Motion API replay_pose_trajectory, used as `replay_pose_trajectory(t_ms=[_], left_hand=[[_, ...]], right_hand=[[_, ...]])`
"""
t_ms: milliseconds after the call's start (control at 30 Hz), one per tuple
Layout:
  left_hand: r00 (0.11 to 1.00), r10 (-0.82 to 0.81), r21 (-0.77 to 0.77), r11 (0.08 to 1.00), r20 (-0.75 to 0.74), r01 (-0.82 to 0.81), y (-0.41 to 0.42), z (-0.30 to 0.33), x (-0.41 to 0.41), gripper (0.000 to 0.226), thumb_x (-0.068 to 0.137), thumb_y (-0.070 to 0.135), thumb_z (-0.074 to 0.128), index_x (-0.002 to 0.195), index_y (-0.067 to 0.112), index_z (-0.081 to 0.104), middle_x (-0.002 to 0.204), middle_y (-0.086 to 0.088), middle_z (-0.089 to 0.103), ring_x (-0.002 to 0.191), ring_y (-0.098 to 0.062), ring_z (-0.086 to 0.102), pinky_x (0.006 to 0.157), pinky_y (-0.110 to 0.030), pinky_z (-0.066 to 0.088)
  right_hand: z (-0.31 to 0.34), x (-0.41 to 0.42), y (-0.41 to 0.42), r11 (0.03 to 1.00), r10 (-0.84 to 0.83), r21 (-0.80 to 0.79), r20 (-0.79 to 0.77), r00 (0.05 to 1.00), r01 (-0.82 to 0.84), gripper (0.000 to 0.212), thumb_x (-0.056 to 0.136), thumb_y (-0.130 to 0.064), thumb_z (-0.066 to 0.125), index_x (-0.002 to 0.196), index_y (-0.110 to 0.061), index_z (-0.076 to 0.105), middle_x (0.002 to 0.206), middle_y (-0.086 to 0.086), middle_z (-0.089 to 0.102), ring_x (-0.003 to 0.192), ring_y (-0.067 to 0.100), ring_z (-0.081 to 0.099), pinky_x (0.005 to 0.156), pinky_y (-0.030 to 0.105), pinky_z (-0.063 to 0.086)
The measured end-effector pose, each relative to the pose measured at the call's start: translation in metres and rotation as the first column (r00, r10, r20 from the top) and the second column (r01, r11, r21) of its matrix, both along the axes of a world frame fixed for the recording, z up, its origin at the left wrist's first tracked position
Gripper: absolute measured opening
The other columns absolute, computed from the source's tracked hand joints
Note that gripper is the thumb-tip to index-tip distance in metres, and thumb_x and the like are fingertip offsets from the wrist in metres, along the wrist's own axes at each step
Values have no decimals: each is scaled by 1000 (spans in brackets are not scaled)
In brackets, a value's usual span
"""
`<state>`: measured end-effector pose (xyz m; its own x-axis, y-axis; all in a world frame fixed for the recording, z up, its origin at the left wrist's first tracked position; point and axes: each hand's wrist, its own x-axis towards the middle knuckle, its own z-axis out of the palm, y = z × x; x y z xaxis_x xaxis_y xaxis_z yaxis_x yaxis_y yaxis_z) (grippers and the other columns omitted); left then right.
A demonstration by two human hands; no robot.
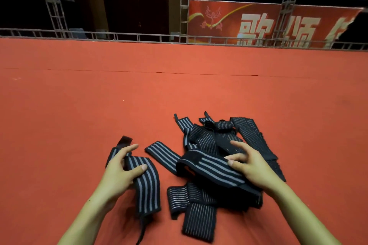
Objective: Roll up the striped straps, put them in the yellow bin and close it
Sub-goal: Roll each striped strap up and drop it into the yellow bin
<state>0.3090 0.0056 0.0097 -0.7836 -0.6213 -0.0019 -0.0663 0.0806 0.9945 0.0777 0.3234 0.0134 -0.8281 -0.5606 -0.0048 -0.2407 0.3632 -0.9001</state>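
A heap of black straps with grey stripes (211, 141) lies on the red carpet (79, 105) in front of me. My left hand (121, 171) grips one separate striped strap (147, 187) near its upper end, thumb on top; the strap bends over and its lower end reaches toward me. My right hand (249, 163) pinches another striped strap (207, 167) that arches over the near side of the heap, with the other fingers spread above the pile. No yellow bin is in view.
The red carpet stretches far ahead and to both sides. At its far edge runs a metal truss rail (139, 37), with a dark doorway (135, 4) and a red banner (258, 24) behind it.
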Motion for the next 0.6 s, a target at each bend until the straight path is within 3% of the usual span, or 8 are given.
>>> replay_pose_trajectory(t_ms=[67,200,267,400,533,600], left_hand=[[1000,-27,19,999,-4,27,9,-2,0,61,92,4,82,124,54,68,118,-25,70,89,-31,71,76,-56,63],[999,-29,42,999,-28,30,22,-4,2,63,92,6,82,126,57,67,125,-19,72,93,-37,73,79,-58,62],[997,-37,47,998,-60,40,32,-2,2,63,93,5,81,129,54,67,126,-13,73,106,-39,76,83,-62,63],[989,-44,85,995,-140,57,54,13,-4,61,94,0,77,134,46,68,117,-2,80,106,-28,79,85,-55,67],[988,-64,83,994,-140,76,64,23,-5,60,96,5,78,134,49,67,118,0,80,109,-28,78,89,-61,63],[988,-67,76,994,-142,79,65,25,-4,59,96,5,77,134,49,67,119,-6,79,106,-29,79,76,-49,64]], right_hand=[[-3,-1,11,1000,-8,10,26,1000,8,67,98,2,74,155,-19,46,106,-8,84,99,6,78,94,27,57],[-9,8,29,1000,-14,-16,134,991,16,66,101,6,67,157,-19,43,110,-4,84,99,8,78,83,19,56],[-12,17,31,996,-7,-83,223,975,26,64,101,11,63,155,-18,45,113,2,83,94,12,78,76,21,58],[-15,35,19,966,13,-244,361,933,81,70,98,16,63,155,-21,46,120,8,81,97,26,77,77,36,61],[-8,55,-3,944,39,-319,345,938,79,74,96,15,66,152,-30,48,122,3,80,81,18,68,58,26,48],[-5,63,-11,945,56,-322,311,949,50,77,95,15,67,153,-33,48,124,3,79,72,14,63,54,25,45]])
